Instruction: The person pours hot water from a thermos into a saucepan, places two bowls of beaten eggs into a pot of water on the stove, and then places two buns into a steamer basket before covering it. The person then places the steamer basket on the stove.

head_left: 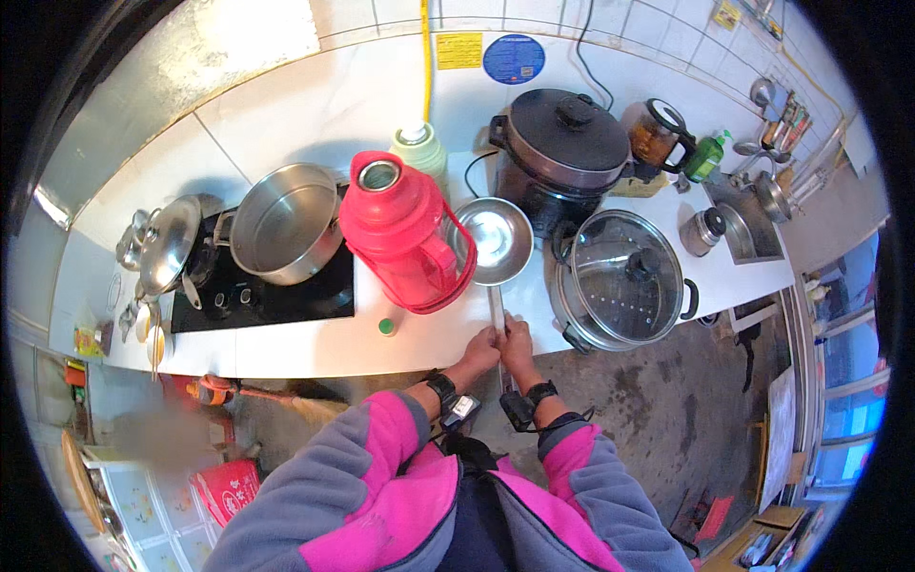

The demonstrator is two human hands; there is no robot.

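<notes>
Both my hands are at the counter's front edge, side by side. My left hand (477,355) and my right hand (517,349) are closed round the long flat handle of a metal ladle (491,240). Its wide, shiny bowl faces up over the white counter and looks empty. Just left of the bowl stands a red thermos flask (386,224), its mouth uncovered and its handle partly in front of the bowl's rim. A small green-topped stopper (386,326) lies on the counter below the flask. Behind stands a pale green thermos (419,153), partly hidden by the red one.
A glass-lidded steamer pot (624,276) sits close on the right, with a large black cooker (562,153) behind it. On the left, a wide steel pot (286,224) rests on a black hob (262,300). A sink (748,229) lies farther right.
</notes>
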